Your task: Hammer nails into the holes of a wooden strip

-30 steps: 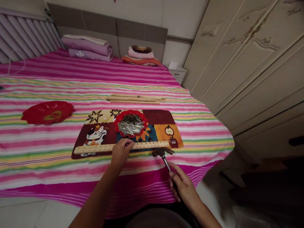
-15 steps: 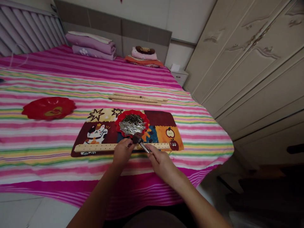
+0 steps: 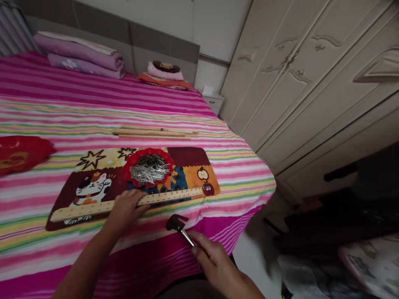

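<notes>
Right hand (image 3: 215, 259) grips hammer (image 3: 175, 223), left hand (image 3: 125, 209) pinches wooden strip (image 3: 174, 195) (gold mark (image 3: 13, 160) on the red plate (image 3: 35, 146), unreadable).

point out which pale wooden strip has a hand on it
The pale wooden strip on the patterned mat, under the left hand; the others lie together beyond it.

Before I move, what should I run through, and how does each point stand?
1. Right hand gripping the hammer: ok.
2. Left hand on the wooden strip: ok.
3. Hammer apart from the left hand: ok.
4. Nail between the left fingertips: cannot tell, too small and blurred.
5. Red bowl of nails on the mat: ok.
6. Hammer over the strip: not ok, it is nearer the person.
</notes>
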A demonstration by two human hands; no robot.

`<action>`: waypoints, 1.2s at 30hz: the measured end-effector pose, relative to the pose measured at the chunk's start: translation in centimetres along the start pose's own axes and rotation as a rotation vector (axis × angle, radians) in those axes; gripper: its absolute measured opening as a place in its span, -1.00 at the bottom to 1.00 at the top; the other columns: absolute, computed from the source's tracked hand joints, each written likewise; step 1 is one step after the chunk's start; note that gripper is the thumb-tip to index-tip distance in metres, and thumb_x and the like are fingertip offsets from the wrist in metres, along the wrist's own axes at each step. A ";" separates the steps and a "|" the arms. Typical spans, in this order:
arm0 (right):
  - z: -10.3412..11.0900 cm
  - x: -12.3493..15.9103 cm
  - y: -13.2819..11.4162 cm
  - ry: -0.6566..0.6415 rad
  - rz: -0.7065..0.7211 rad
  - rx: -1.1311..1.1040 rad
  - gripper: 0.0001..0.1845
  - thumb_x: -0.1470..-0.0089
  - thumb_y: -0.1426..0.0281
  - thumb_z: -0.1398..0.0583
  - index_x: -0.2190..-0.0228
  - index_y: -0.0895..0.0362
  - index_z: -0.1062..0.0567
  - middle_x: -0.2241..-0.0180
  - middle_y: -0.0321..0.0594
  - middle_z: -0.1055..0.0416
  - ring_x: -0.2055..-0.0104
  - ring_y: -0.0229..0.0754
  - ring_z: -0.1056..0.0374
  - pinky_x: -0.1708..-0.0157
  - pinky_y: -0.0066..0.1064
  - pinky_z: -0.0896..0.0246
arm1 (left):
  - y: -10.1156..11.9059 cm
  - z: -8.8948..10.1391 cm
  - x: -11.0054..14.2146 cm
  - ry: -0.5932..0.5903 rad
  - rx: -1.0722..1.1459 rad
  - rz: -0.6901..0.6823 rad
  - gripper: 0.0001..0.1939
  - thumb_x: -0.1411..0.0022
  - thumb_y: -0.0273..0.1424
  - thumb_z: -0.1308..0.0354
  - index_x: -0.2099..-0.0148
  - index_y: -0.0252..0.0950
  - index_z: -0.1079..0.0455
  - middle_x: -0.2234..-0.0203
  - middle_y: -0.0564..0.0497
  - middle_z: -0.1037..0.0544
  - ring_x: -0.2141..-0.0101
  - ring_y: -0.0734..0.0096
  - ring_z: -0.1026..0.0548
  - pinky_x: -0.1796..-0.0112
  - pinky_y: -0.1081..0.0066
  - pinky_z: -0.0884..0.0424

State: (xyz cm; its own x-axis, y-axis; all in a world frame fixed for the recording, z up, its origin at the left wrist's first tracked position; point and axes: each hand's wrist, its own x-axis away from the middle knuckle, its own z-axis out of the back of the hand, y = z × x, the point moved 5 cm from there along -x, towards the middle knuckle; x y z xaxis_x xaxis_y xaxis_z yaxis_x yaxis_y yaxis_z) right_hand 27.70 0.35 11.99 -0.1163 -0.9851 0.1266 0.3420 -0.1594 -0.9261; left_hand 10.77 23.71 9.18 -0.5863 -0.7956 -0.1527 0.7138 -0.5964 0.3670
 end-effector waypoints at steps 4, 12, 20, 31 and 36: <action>-0.5 0.7 1.1 -0.023 -0.011 -0.001 -0.60 -0.21 0.22 0.01 -0.02 0.05 -0.40 0.41 -0.28 -0.38 0.47 -0.31 -0.20 0.45 -0.54 -0.18 | 0.8 -0.6 -0.3 -0.002 0.007 0.010 -0.71 -0.05 -0.24 -0.14 0.17 -0.18 -0.49 0.25 -0.02 -0.55 0.20 0.20 -0.41 0.24 0.31 -0.23; -0.6 0.6 4.3 0.064 -0.070 -0.029 -0.55 -0.16 0.13 -0.04 0.01 0.03 -0.45 0.42 -0.23 -0.45 0.39 -0.18 -0.34 0.36 -0.43 -0.29 | 5.9 -2.3 -1.4 0.010 0.021 0.121 -0.69 -0.07 -0.35 -0.18 0.10 -0.24 -0.48 0.21 -0.09 -0.52 0.14 0.14 -0.38 0.17 0.24 -0.23; 1.1 0.8 10.2 0.188 -0.221 -0.149 -0.47 -0.07 0.06 -0.10 0.02 0.09 -0.45 0.46 -0.23 -0.44 0.42 -0.18 -0.35 0.40 -0.42 -0.28 | 5.3 0.4 -0.9 0.238 0.075 0.042 -0.76 -0.16 -0.35 -0.11 0.12 -0.26 -0.46 0.19 -0.07 -0.54 0.16 0.22 -0.40 0.14 0.28 -0.25; -0.4 0.5 13.9 0.216 -0.439 -0.478 -0.24 0.04 -0.06 -0.09 -0.07 0.17 -0.25 0.76 -0.56 -0.04 0.80 -0.43 0.15 0.86 -0.63 0.31 | 5.5 0.4 -9.6 0.035 -0.128 0.101 -0.74 -0.18 -0.36 -0.06 0.12 -0.14 -0.51 0.18 -0.06 -0.54 0.14 0.13 -0.36 0.16 0.22 -0.15; -0.3 0.4 13.9 0.192 -0.454 -0.484 -0.28 0.02 -0.01 -0.08 -0.06 0.18 -0.23 0.77 -0.56 -0.09 0.83 -0.43 0.13 0.89 -0.64 0.28 | 5.2 0.0 -9.8 0.000 -0.105 0.058 -0.77 -0.20 -0.35 -0.04 0.24 -0.16 -0.53 0.25 -0.04 -0.54 0.16 0.18 -0.36 0.16 0.22 -0.13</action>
State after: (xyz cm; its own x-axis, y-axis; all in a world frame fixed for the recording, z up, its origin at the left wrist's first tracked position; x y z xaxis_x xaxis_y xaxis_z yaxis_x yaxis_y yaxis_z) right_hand 32.13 -2.19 -0.94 -0.3277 -0.7916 0.5158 -0.2291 -0.4630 -0.8562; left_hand 20.24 28.39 12.57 -0.5427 -0.8293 -0.1336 0.7830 -0.5570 0.2770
